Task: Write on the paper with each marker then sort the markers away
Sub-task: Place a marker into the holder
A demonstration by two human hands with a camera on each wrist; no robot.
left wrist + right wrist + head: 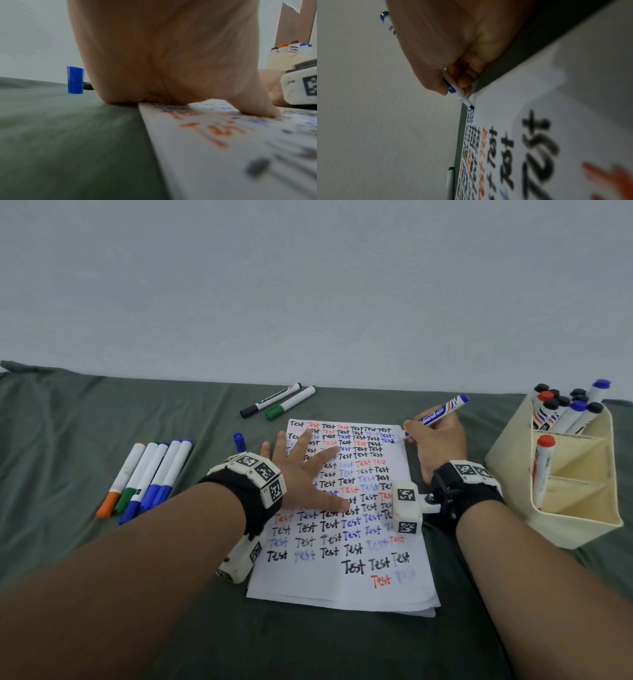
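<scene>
A white paper [346, 580] covered with rows of "Test" in black, red and blue lies on the dark green cloth. My left hand [301, 474] lies flat on its upper left part with fingers spread, the palm [163, 54] pressing its edge. My right hand [435, 440] grips an uncapped blue marker [440, 414] like a pen, and the marker's tip [471, 107] touches the paper's top right corner [513, 102]. The blue cap [239, 442] stands upright on the cloth just left of the paper, and shows in the left wrist view as the cap [75, 79].
Several capped markers [147, 477] lie side by side at the left. A black marker [270, 399] and a green marker [290, 402] lie behind the paper. A cream organizer [575, 518] at the right holds several markers in its back compartment and one red marker [542, 467] in front.
</scene>
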